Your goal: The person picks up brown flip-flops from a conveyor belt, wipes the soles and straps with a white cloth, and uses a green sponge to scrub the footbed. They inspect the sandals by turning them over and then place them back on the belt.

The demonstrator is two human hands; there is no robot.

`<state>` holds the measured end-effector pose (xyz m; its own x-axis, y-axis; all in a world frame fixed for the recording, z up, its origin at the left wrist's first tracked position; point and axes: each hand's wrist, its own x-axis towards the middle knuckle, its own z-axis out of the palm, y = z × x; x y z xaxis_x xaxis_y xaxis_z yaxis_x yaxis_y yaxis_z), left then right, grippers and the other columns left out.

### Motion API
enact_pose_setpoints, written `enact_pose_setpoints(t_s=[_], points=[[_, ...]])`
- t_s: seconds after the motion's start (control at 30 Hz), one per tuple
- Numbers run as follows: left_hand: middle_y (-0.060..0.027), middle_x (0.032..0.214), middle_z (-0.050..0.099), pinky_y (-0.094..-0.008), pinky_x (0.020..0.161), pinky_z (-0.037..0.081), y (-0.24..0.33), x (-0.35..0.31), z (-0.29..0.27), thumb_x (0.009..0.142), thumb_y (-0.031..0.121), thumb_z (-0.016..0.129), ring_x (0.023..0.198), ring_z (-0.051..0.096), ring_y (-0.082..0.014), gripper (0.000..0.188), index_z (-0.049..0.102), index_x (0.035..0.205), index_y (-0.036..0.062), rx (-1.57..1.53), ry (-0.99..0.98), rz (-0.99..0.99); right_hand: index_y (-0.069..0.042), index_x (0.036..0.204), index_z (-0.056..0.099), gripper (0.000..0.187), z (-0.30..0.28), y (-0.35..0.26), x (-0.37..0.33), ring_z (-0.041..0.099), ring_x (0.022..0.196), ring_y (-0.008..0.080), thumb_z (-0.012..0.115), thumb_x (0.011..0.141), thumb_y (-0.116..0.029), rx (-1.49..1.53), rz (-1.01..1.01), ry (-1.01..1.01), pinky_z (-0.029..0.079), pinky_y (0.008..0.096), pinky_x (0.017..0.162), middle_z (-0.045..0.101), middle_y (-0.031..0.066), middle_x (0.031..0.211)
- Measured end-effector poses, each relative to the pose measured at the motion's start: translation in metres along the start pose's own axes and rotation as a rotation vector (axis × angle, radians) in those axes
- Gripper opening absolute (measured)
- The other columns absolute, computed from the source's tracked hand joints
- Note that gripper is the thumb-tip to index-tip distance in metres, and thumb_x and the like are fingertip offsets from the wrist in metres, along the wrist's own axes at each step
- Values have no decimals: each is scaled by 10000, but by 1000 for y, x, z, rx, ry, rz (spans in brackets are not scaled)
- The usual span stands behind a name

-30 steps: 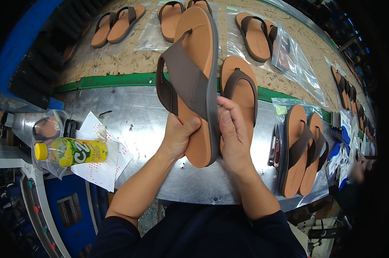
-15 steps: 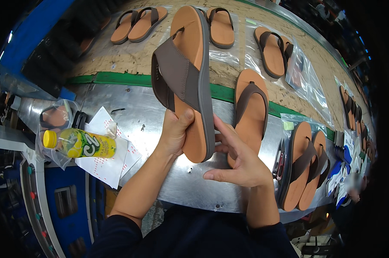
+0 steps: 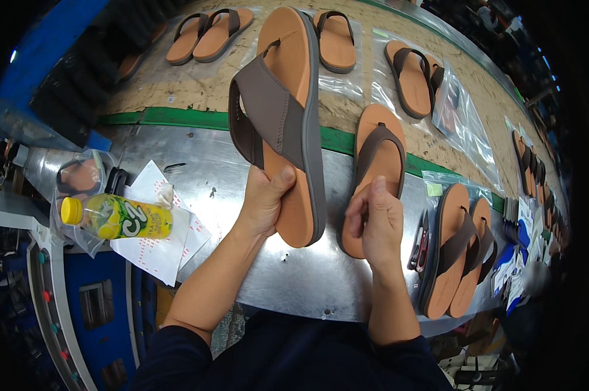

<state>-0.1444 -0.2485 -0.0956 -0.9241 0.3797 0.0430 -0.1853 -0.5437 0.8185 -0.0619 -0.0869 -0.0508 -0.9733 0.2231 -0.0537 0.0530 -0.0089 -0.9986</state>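
A flip-flop with a tan footbed, brown strap and grey sole is held up in front of me, toe pointing away. My left hand grips it near the heel, thumb on the footbed and the other fingers hidden beneath. My right hand is closed with its fingers curled in and thumb up; I see nothing in it. It hovers over or touches the heel part of a second flip-flop on the metal table; I cannot tell which.
At right lie a pair of flip-flops and small red-handled snips. A yellow-capped drink bottle rests on printed paper sheets at left, beside a bagged sandal. Beyond the green edge, more sandals lie on plastic bags.
My right hand has moved away from the held flip-flop, up and to the right, and its fingers have curled in. My left hand keeps its hold, almost still.
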Motion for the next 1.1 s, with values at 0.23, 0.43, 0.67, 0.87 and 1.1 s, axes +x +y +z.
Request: enact_pose_setpoints(t_s=[0.23, 0.43, 0.67, 0.87, 1.1], points=[[-70, 1055, 656, -291, 812, 559, 8, -2, 13, 779, 260, 837, 924, 661, -156, 557, 545, 1185, 13, -74, -100, -50, -20, 1229, 546, 378, 19, 13, 2, 549, 920, 96, 422, 1058, -333, 217, -174, -27, 457, 244, 804, 584, 44, 1004], [-76, 1052, 665, -299, 825, 554, -3, -5, 14, 728, 140, 865, 943, 662, -174, 561, 553, 1170, -9, 58, -34, 110, 10, 1320, 490, 449, 20, 24, 1, 510, 1019, 121, 475, 1040, -340, 188, -104, -184, 425, 254, 893, 544, 62, 1150], [-61, 1027, 649, -292, 796, 562, 11, 0, 2, 757, 363, 843, 898, 661, -153, 623, 536, 1170, 14, -61, 92, 170, -26, 1510, 304, 634, 19, 10, 0, 430, 1286, 204, 599, 972, -185, 283, -149, -440, 415, 337, 1000, 430, 134, 1399], [-60, 1012, 641, -278, 744, 578, 8, -2, -3, 784, 470, 793, 879, 659, -138, 641, 530, 1158, 21, -81, 87, 123, -32, 1522, 277, 726, 16, 12, -2, 379, 1359, 241, 664, 919, -151, 228, -154, -495, 399, 370, 1039, 368, 152, 1484], [-57, 1000, 643, -284, 757, 574, 2, -5, -3, 771, 484, 798, 882, 657, -141, 656, 534, 1148, 16, -88, 109, 123, -37, 1502, 326, 693, 16, 12, -5, 423, 1320, 219, 667, 905, -124, 201, -192, -470, 413, 357, 1019, 389, 137, 1474]])
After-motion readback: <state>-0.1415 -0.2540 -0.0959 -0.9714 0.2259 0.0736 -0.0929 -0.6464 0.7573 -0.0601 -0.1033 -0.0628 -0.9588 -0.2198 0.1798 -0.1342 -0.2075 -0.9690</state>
